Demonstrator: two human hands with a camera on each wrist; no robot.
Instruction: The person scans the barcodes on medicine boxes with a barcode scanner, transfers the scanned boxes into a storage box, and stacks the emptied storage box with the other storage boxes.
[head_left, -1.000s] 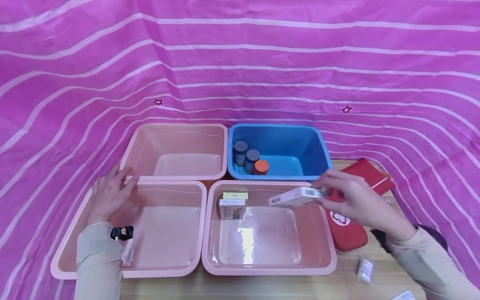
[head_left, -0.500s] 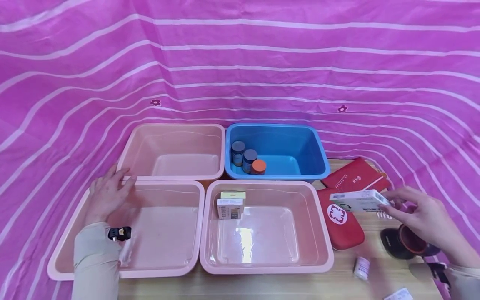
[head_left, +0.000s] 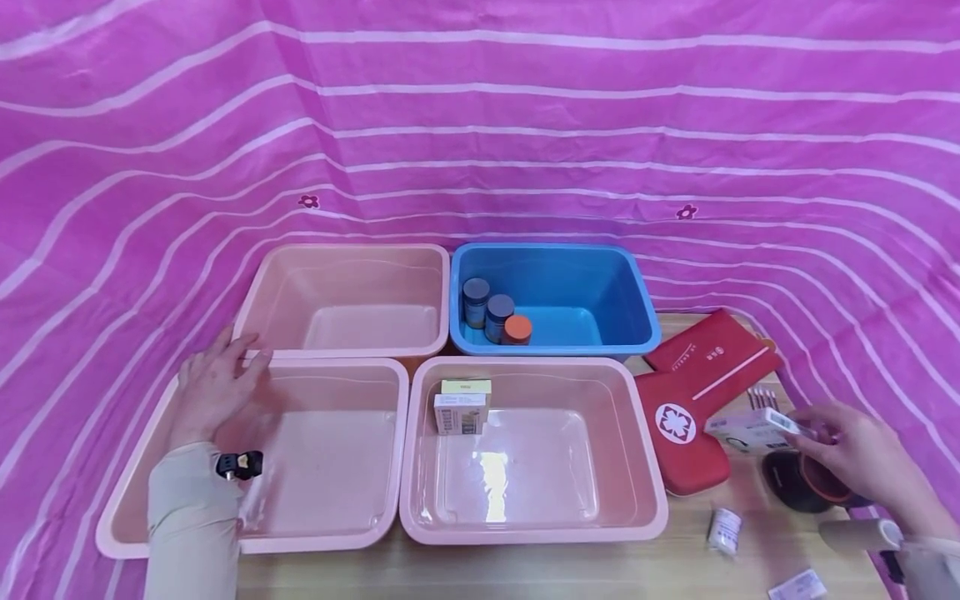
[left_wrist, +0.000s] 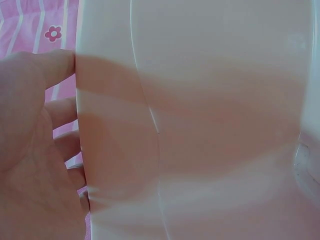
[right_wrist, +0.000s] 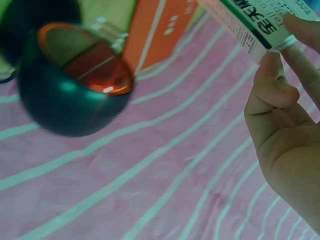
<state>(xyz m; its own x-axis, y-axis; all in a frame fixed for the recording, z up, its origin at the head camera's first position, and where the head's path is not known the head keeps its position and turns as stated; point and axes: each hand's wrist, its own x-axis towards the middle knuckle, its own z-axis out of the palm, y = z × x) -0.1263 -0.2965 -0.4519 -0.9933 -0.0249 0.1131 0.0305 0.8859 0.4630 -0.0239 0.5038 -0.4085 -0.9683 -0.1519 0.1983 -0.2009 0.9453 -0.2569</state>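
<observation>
My left hand [head_left: 217,392] rests over the back left corner of the front left pink bin [head_left: 330,540]; in the left wrist view its relaxed fingers [left_wrist: 65,110] touch the bin's edge. My right hand [head_left: 862,454] pinches one end of a white medicine box [head_left: 750,430] between thumb and fingers. That box is held tilted above the right side of the table, beside a red zip case [head_left: 693,467]. The right wrist view shows dark printing and a green band on the medicine box [right_wrist: 260,22]. Below the right hand is a dark, round-bodied object [head_left: 787,483] with a reddish-rimmed opening.
Two medicine boxes [head_left: 460,414] stand in the front right pink bin [head_left: 536,533]. The blue bin [head_left: 558,348] holds dark-capped jars and an orange-capped one [head_left: 517,328]. A back pink bin [head_left: 345,355], red booklet [head_left: 712,354], white bottle [head_left: 724,531] and small white box [head_left: 797,587] are around.
My right hand has carried the medicine box from over the front right pink bin to the right, past the red case, then slightly lower. The left hand has stayed at its bin.
</observation>
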